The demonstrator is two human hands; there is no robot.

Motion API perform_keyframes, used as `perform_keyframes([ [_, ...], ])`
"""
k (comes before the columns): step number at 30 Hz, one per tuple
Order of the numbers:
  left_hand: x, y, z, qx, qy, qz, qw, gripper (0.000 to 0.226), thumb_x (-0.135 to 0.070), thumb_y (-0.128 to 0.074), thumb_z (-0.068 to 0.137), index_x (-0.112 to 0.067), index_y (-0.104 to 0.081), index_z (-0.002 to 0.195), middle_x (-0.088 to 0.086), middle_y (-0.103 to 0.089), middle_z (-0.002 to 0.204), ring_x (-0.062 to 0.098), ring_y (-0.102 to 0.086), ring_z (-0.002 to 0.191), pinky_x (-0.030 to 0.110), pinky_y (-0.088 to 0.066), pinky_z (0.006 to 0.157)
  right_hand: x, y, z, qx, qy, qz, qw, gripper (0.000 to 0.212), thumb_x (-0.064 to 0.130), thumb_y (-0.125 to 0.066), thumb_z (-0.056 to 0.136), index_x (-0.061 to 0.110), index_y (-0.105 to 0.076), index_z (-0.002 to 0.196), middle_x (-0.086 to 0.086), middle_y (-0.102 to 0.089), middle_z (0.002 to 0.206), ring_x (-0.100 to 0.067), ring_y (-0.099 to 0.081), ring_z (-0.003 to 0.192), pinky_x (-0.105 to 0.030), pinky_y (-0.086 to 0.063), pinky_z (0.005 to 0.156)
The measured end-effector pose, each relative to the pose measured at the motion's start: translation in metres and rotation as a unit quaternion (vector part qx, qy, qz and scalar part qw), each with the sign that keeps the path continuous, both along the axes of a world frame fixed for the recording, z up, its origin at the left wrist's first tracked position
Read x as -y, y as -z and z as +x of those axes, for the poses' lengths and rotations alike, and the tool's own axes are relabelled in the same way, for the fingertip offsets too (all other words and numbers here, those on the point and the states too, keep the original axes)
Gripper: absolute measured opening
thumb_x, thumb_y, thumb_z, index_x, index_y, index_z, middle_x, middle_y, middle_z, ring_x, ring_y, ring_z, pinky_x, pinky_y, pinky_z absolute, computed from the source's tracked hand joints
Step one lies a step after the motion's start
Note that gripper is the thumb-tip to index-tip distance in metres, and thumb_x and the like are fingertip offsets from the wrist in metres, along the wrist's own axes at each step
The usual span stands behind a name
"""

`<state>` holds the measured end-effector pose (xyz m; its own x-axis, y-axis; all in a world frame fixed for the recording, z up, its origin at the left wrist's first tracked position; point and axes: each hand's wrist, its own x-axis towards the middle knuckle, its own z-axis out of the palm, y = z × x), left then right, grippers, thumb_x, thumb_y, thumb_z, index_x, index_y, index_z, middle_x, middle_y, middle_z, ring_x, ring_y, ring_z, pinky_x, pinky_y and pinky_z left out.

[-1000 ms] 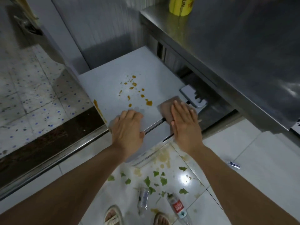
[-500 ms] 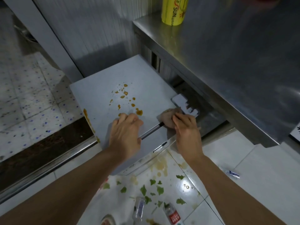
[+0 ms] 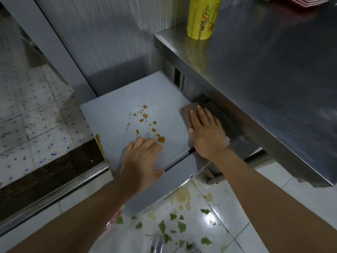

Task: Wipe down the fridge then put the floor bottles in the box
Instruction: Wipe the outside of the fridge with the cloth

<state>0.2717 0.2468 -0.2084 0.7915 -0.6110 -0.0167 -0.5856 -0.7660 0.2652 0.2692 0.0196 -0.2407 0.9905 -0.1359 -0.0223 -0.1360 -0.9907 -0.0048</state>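
a: since half a second ago the right hand [image 3: 207, 133] has slid the cloth [image 3: 187, 111] up the fridge [image 3: 113, 115] top, from the front edge near the door seam to the far right corner, and the fingers that were bunched on it now lie flat.

b: so it's pressing, not pinching?

a: yes, straight fingers spread on the brown cloth, palm down. the cloth's far end runs to the top's right edge, close under the lip of the steel counter [image 3: 264, 79].

b: and the left hand [image 3: 144, 161]?

a: still at the front edge, fingers curled, knuckles on the top, thumb hooked over the lip by the dark seam. it braces there and holds nothing loose.

b: room to wipe?

a: the orange spills [image 3: 145, 115] sit mid-top, between the hands, with bare grey surface to the left and behind (one streak [image 3: 98, 141] runs down the left edge). the right side is tight against the counter.

b: the bottles?

a: on the floor [image 3: 218, 212] below, only one clear bottle [image 3: 157, 243] shows at the bottom edge among green leaf bits [image 3: 181, 226], blurred. a yellow roll [image 3: 202, 17] stands on the counter.
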Motion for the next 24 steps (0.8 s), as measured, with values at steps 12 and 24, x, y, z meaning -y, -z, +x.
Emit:
perform_keyframes([
  [12,-0.053,-0.001,-0.015,-0.001,-0.1,0.033,0.994,0.091,-0.052,-0.084,0.045,-0.017,-0.052,0.123,0.005,-0.051,0.124,0.028,-0.045,0.114,0.043,-0.035,0.096,-0.075,0.0,0.009,0.004,-0.064,0.062,0.996,0.055,0.036,-0.027,0.099,0.022,-0.013,0.151,-0.01,-0.01,0.159,-0.03,-0.008,0.147,-0.046,-0.012,0.116],
  [24,-0.066,-0.001,-0.003,0.009,-0.094,0.032,0.995,0.065,-0.06,-0.069,0.062,-0.019,-0.059,0.112,0.0,-0.052,0.116,0.025,-0.042,0.112,0.037,-0.03,0.093,-0.061,0.0,0.032,-0.008,0.033,0.034,0.999,0.063,0.035,-0.035,0.098,0.014,-0.008,0.152,-0.017,0.003,0.159,-0.032,0.001,0.147,-0.047,-0.004,0.12],
])
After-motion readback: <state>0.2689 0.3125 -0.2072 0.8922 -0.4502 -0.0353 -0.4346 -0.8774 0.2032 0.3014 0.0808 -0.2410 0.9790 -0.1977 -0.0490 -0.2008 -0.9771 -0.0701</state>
